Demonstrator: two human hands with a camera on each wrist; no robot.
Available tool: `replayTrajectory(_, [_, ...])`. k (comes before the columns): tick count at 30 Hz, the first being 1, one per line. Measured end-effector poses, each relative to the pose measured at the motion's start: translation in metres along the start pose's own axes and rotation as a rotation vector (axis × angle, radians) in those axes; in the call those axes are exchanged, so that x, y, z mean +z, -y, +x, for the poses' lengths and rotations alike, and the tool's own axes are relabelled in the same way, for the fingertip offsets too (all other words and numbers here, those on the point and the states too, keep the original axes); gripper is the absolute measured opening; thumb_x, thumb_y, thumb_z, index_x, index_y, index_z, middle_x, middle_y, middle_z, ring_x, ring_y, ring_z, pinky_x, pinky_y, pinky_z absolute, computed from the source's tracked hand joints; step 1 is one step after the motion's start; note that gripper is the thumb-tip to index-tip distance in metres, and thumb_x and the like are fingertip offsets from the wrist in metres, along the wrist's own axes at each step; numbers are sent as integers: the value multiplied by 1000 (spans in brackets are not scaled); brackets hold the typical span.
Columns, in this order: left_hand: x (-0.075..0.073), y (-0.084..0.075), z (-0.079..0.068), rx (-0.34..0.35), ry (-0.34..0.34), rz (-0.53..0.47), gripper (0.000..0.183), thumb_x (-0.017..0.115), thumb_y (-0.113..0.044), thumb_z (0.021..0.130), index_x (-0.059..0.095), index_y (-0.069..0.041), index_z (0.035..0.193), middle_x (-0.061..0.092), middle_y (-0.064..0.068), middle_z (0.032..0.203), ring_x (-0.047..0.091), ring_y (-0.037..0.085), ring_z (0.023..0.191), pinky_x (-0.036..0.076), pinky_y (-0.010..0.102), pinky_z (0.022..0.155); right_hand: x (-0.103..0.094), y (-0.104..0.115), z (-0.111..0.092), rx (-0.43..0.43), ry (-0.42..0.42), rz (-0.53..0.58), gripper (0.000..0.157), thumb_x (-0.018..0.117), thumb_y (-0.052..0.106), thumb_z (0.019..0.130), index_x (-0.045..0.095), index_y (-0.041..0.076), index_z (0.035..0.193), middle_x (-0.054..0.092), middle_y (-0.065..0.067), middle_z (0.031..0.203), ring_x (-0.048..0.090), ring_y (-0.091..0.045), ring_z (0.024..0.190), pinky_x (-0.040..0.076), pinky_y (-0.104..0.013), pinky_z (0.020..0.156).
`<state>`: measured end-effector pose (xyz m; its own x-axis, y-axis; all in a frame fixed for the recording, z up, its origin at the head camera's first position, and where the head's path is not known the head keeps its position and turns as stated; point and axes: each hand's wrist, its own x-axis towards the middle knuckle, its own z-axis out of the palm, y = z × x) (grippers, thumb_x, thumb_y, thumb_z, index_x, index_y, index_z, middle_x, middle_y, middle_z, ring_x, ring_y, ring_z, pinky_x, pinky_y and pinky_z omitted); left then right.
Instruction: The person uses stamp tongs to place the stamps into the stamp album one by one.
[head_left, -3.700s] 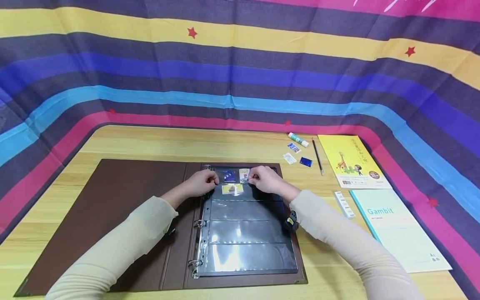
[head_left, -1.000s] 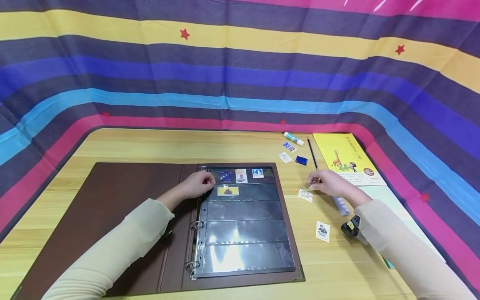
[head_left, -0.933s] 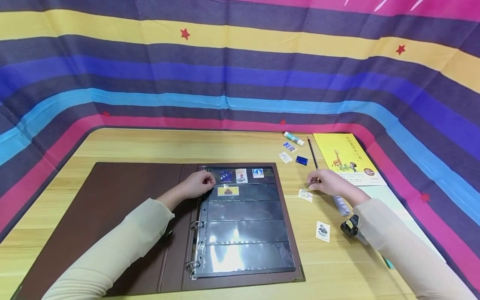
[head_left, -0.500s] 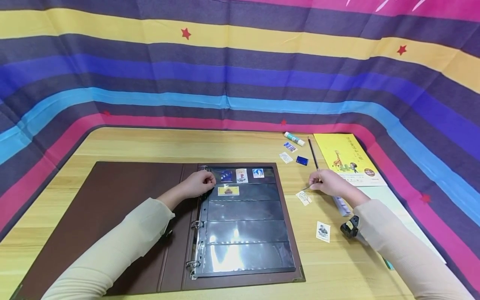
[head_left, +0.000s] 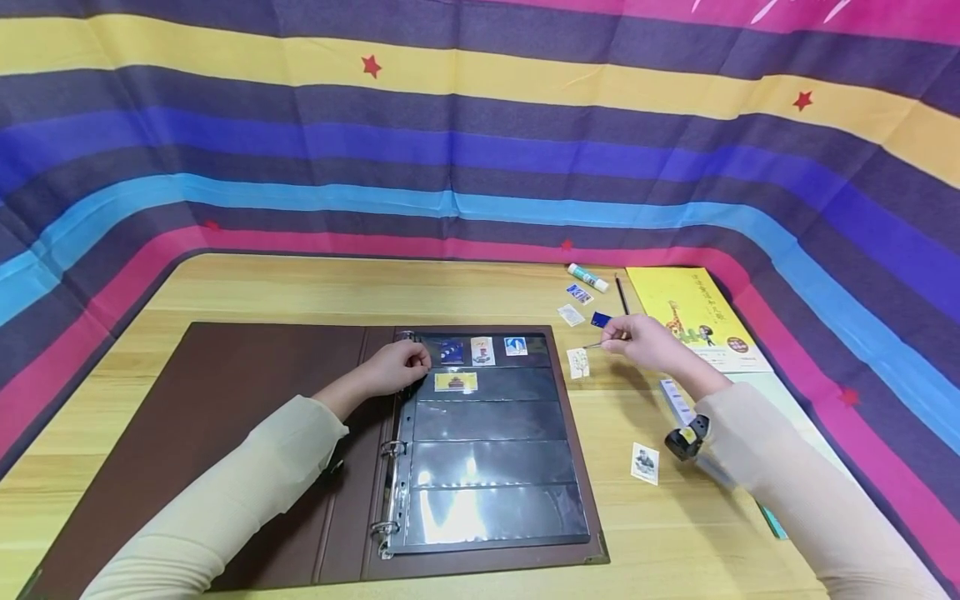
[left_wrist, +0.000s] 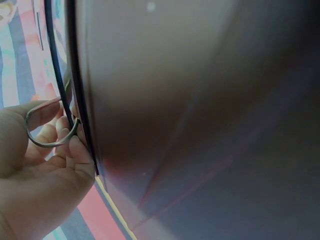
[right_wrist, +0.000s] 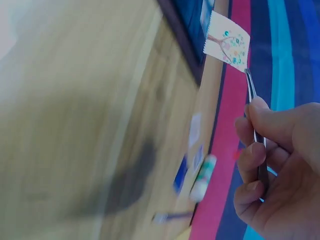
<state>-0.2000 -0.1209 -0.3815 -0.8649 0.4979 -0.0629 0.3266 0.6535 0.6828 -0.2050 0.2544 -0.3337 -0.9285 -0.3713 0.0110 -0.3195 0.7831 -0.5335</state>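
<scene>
right hand [head_left: 637,340] pinching tweezers [right_wrist: 252,90], tips closed on corner of tree-print stamp [head_left: 578,363], right of centre in head view, just beside brown ring binder [head_left: 277,400]; left hand [head_left: 393,368] curled at metal ring [left_wrist: 47,145], left of centre, can't tell if it's gripping anything

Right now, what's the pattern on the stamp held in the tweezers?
A tree with colourful dots on white; the right wrist view shows the stamp best.
</scene>
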Motion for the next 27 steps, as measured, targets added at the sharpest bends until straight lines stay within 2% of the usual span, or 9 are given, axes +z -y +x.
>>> replayTrajectory(7, [1,3,2,12,-12,3,4,48,-8,80,52,-7,78,44,3,73,41,15,63,36,28,57,21,36,29,-26,-19,7,6,56,10,77,55,8,72,52,-1,67,43,-14,59,36,-28,53])
replayTrajectory(14, [2,3,4,54,-35,56,5,49,-8,78,53,-8,76,45,0,71,41,14,67,35,27,60,48,58,51,-24,-19,29,8,54,10,78,57,6,72,52,-1,64,42,-13,55,36,-27,53])
replayTrajectory(21, [0,1,3,54,-34,47,6,48,-8,79,53,-7,77,45,0,72,41,14,67,35,28,60,64,70,64,5,-13,29,9,55,10,78,57,4,71,51,-2,62,44,-13,54,36,-27,55])
replayTrajectory(27, [0,1,1,60,-34,42,6,48,-7,80,53,-6,78,45,1,72,40,15,67,35,28,60,72,68,63,18,14,-17,8,56,11,76,57,8,69,50,1,60,44,-12,54,36,-26,54])
